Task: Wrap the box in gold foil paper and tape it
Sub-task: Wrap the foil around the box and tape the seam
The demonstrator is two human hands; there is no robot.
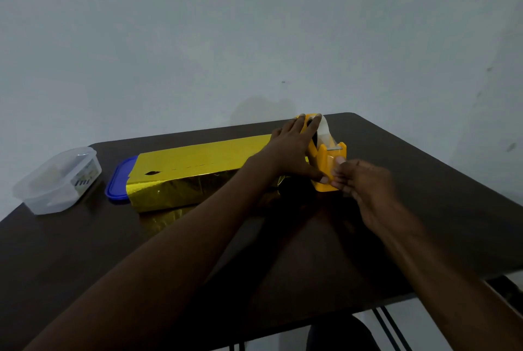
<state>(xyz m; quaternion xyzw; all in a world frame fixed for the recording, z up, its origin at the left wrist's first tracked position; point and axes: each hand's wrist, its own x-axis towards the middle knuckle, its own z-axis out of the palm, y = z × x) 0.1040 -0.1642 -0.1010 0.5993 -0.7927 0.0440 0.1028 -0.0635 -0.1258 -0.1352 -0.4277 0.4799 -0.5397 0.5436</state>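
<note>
Hands [325, 169] on yellow tape dispenser [325, 152]

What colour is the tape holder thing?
The tape dispenser is bright orange-yellow, seen in the head view.

You won't find a single readable word here — the only print is a label on the clear plastic container [56, 180], lying well off to the outer side of your left hand [291, 152], and it is too blurred to make out.
</note>
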